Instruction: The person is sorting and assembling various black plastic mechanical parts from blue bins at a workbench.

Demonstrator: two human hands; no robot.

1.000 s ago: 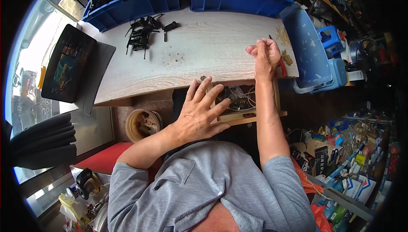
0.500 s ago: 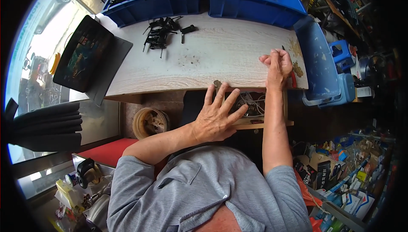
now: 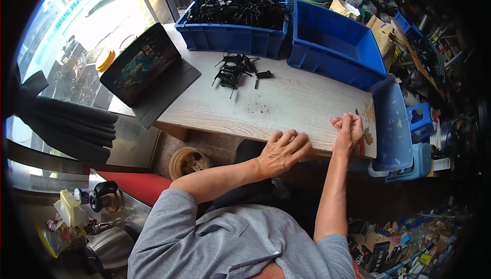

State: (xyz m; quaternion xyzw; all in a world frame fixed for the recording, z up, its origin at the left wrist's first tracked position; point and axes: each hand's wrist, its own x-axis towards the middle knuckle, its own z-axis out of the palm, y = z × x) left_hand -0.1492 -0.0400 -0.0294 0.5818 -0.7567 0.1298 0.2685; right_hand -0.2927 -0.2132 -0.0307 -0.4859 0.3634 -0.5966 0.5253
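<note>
My left hand [image 3: 284,152] is at the front edge of the white wood-grain table [image 3: 204,106]. Its fingers are loosely bent and somewhat apart, and I see nothing in them. My right hand [image 3: 350,132] rests on the right end of the table with its fingers curled closed; whatever they may hold is hidden. Beside it lies a tool with a red handle [image 3: 362,147], partly covered by the hand. Farther off on the tabletop sits a small pile of black plastic parts with thin stems [image 3: 231,72], and one similar part [image 3: 263,75] lies apart from it.
A blue crate [image 3: 232,39] heaped with black parts and a second blue crate [image 3: 332,67] stand along the back. A propped tablet [image 3: 146,69] is at the left. A light-blue tub [image 3: 393,131] adjoins the right end. Below the table stands a round bucket [image 3: 176,165].
The open drawer with cables under the table edge no longer shows. My left hand's spread fingers have bent at the edge. The view has shifted; my right hand keeps its place on the table.
</note>
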